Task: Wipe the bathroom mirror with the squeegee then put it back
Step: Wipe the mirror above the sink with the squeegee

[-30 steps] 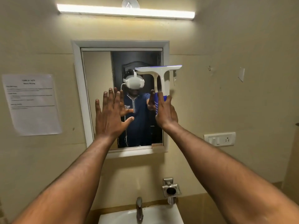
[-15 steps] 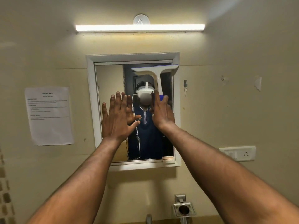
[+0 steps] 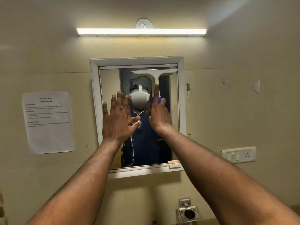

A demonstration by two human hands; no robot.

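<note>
One squeegee [image 3: 154, 75] is gripped by its handle in the right hand [image 3: 159, 114], index finger laid up the stem, blade set near the top of the one mirror [image 3: 110, 88], probably so a downward pull can be started. Nothing is held by the left hand [image 3: 117, 120]; it's splayed flat in front of the glass, maybe for bracing, though contact can't be told.

Beige wall [image 3: 227, 103] carrying framed mirror [image 3: 95, 98], tube light [image 3: 141, 32] above, paper notice [image 3: 47, 122] left, switch plate [image 3: 238, 154] right, metal holder [image 3: 189, 213] below.
</note>
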